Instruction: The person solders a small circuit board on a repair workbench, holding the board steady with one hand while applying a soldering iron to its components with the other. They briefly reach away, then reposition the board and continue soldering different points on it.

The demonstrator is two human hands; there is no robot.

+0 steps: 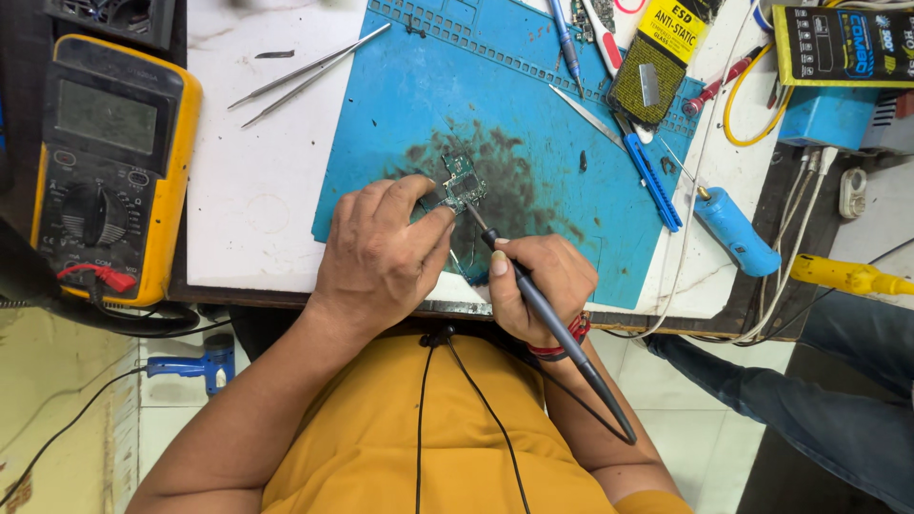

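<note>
Landmark: the blue work mat (533, 105), spread on the white bench (257, 190).
Circuit board: a small green circuit board (462, 181) lies flat on the dark, stained patch near the near edge of the mat.
Left hand: the left hand (381, 257) rests on the near edge of the mat, thumb and fingers closed together on the left end of the board, pinning it down.
Right hand: the right hand (538, 286) is wrapped shut around a slim black soldering iron (552, 324), held like a pen; its tip meets the board's near right corner.
How the board will likely handle: light, thin and stiff, fragile; its small parts could lift or crack under pressure, and it would slide on the mat if not held.
Where to hold: by the bare edges or a corner, away from the worked spot, which is probably hot.
Iron: rigid and light; grip on the black handle, well back from the metal tip.
Nearby: tweezers (305, 71) left of the mat; yellow multimeter (109, 162) further left; blue-handled tool (733, 228) right of the mat.
</note>
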